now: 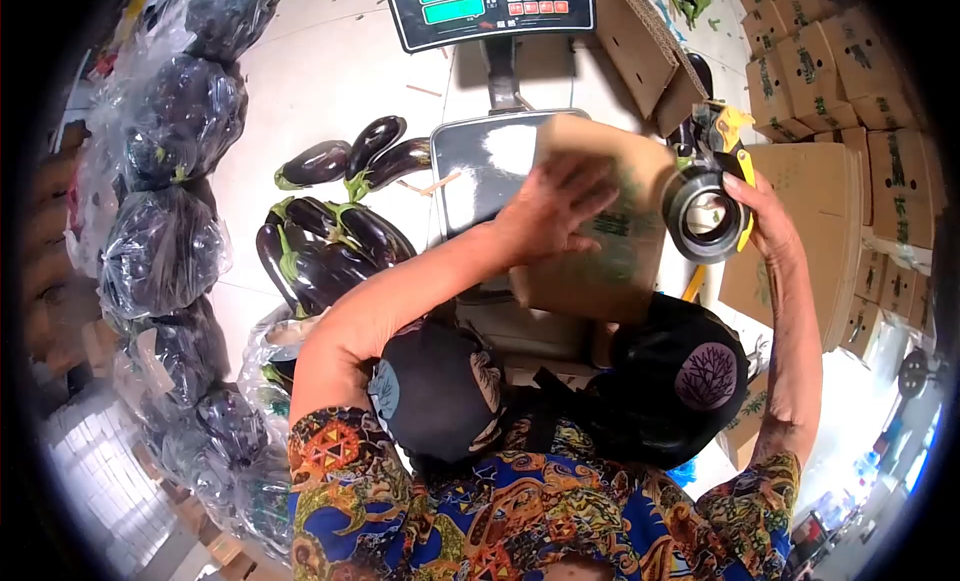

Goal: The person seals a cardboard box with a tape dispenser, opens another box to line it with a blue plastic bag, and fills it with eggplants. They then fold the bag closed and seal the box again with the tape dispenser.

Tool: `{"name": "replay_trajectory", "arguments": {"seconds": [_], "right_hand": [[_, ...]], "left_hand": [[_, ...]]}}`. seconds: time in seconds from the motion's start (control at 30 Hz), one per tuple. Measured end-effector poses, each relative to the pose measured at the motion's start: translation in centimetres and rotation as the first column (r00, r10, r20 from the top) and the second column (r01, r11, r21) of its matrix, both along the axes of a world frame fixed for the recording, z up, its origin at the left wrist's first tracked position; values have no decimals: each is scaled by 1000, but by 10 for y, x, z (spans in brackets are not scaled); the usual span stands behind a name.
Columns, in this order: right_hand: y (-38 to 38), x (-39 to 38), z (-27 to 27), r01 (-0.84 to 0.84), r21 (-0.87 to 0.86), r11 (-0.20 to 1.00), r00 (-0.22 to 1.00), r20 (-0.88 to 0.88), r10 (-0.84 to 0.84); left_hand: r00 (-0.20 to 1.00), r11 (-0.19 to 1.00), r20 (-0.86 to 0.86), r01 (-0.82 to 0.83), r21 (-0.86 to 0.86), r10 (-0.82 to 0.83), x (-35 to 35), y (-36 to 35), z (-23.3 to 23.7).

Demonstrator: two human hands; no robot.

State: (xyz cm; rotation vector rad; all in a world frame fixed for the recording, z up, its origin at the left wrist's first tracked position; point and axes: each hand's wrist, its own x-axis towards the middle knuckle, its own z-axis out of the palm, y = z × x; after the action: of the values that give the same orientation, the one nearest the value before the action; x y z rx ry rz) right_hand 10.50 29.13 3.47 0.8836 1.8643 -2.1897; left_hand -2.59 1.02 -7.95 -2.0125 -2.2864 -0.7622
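A brown cardboard box point(605, 271) with green print, blurred by motion, is tilted in front of me beside the scale platform point(470, 186). My left hand point(560, 206) lies across its upper part with fingers spread. On the right, my right hand point(768, 216) is closed around a packing tape dispenser point(745, 166) with yellow parts. A dark ring-shaped tape roll point(690, 243) sits on the dispenser, close to the box's right side. The underside of the box is hidden.
Loose eggplants point(330, 246) lie on the floor left of the scale. Bagged eggplants point(165, 231) line the far left. The scale display point(450, 3) stands ahead, an open carton point(640, 51) beside it. Stacked cartons point(815, 76) fill the right.
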Motion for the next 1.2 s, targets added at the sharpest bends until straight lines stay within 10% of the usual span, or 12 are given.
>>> {"name": "replay_trajectory", "arguments": {"seconds": [0.13,0.23,0.3,0.37,0.43,0.5,0.63,0.8,0.97,1.07,1.1,1.2], "right_hand": [[-7,-18,-19,-180,47,983,983,31,178],[-14,-35,-46,-64,-101,993,997,47,69],[-23,-48,-45,-62,-138,989,990,120,79],[-33,-58,-46,-111,-164,980,978,155,136],[-67,-75,-48,-151,49,987,973,186,140],[-111,-90,-61,-89,-46,995,994,61,91],[-143,-110,-48,-214,-228,950,969,69,235],[-132,-118,-47,-305,-147,941,944,82,319],[-115,-115,-56,-373,-112,921,919,87,383],[-96,-101,-58,-302,-180,936,945,73,319],[-85,-95,-62,-294,-170,941,950,61,307],[-61,-61,-54,-285,-233,930,957,-14,290]], "left_hand": [[966,989,236,-74,-131,104,-10,-5,10],[779,840,408,-540,48,477,-8,-53,-45],[284,761,773,-542,-358,566,-6,-100,-56],[-364,645,667,-198,-738,650,2,-135,-56],[-627,668,549,-60,-742,553,23,-146,-73],[-521,600,571,-134,-789,635,23,-154,-73],[-763,575,514,-232,-784,393,34,-202,-81],[-601,558,560,-218,-801,570,54,-223,-121],[-523,722,730,-278,-634,439,48,-205,-77],[-720,602,629,-372,-707,293,24,-184,10],[-687,611,678,-427,-667,262,9,-200,-53],[-526,584,780,-532,-613,340,-46,-200,-19]]}}
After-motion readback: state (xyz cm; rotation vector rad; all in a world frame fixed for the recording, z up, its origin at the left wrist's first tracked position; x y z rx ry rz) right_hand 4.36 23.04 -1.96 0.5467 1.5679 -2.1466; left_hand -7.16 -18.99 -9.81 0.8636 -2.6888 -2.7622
